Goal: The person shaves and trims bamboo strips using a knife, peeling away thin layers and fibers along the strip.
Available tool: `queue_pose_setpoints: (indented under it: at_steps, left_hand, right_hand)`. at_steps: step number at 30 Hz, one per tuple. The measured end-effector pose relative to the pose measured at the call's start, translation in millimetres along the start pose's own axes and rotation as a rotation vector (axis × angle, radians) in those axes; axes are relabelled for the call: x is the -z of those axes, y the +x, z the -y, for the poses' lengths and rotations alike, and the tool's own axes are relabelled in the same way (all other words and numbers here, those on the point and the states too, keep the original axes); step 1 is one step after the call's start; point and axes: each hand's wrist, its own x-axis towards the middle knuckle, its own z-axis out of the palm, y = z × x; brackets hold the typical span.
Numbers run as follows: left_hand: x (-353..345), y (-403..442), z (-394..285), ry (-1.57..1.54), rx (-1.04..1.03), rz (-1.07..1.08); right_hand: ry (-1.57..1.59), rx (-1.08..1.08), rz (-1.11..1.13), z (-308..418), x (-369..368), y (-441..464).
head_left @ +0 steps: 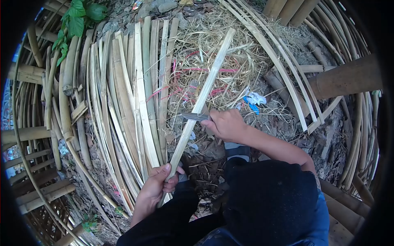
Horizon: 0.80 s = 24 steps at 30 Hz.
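Note:
A long, pale bamboo strip [211, 78] slants from the lower left up to the top centre. My left hand [158, 182] is closed round its lower end, near my knee. My right hand [225, 124] is closed on a knife [193, 116], whose blade lies across the middle of the strip. The knife's handle is mostly hidden in my fingers. Beneath the strip's upper half are thin shavings [250, 53] and pink plastic string [225, 70].
Many split bamboo strips [141, 82] lie side by side at left. Curved strips [275, 57] arch at upper right, near a thick bamboo pole [344, 78]. Blue and white litter [254, 99] sits right of centre. Green leaves [76, 20] hang at top left.

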Motion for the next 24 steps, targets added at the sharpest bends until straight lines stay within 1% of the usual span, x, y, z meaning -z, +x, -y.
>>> queue_pose_setpoints:
  at_steps: [1, 2, 5, 8, 10, 11, 12, 14, 15, 16, 18, 21, 22, 24]
  left_hand:
    - [-0.2, 0.8, -0.7, 0.000, -0.007, 0.004]
    - [-0.6, 1.3, -0.5, -0.002, -0.011, 0.009]
    - [4.6, 2.5, 1.3, -0.027, -0.014, 0.040]
    - [1.8, 0.9, -0.1, -0.025, -0.013, 0.020]
    - [2.8, -0.3, 1.1, -0.018, -0.009, 0.020]
    - [3.0, -0.9, 1.4, -0.008, -0.004, 0.022]
    - [1.9, -1.6, 1.3, -0.006, -0.005, 0.024]
    - [-1.5, -2.4, 0.4, 0.024, 0.008, 0.009]
    - [-1.1, -2.4, -0.5, 0.027, 0.007, 0.011]
    - [-0.3, -2.6, -0.5, 0.026, 0.023, -0.001]
    - [-2.3, -0.2, -1.7, 0.021, 0.032, -0.011]
    - [-5.7, -1.9, -3.6, 0.050, 0.069, -0.004]
    - [-6.6, -1.9, -4.1, 0.052, 0.068, -0.003]
    - [-7.1, -1.9, -3.6, 0.056, 0.062, 0.001]
  right_hand:
    - [-0.015, 0.044, -0.016, -6.0, -2.2, 0.3]
    - [-0.018, 0.042, -0.015, -11.4, -2.5, 1.4]
    - [-0.054, 0.006, -0.050, -29.1, -1.9, 8.5]
    - [-0.084, -0.019, -0.064, -41.5, -1.5, 11.9]
    - [-0.083, -0.128, -0.167, -51.2, 8.1, 19.7]
    - [-0.012, -0.213, -0.220, -65.0, 9.1, 25.7]
    - [-0.014, -0.214, -0.222, -71.5, 15.2, 27.3]
    - [-0.148, -0.228, -0.184, -78.6, 27.0, 27.9]
    - [-0.105, -0.264, -0.135, -74.6, 26.6, 27.2]
    - [-0.107, -0.264, -0.135, -69.0, 24.8, 24.8]
    - [0.109, -0.254, -0.168, -55.8, 20.8, 20.1]
    - [0.062, -0.084, -0.044, -16.3, 19.5, 6.2]
    - [0.063, -0.090, -0.047, -7.0, 16.9, 0.6]
    - [-0.038, 0.104, 0.025, 3.8, 15.1, -5.2]
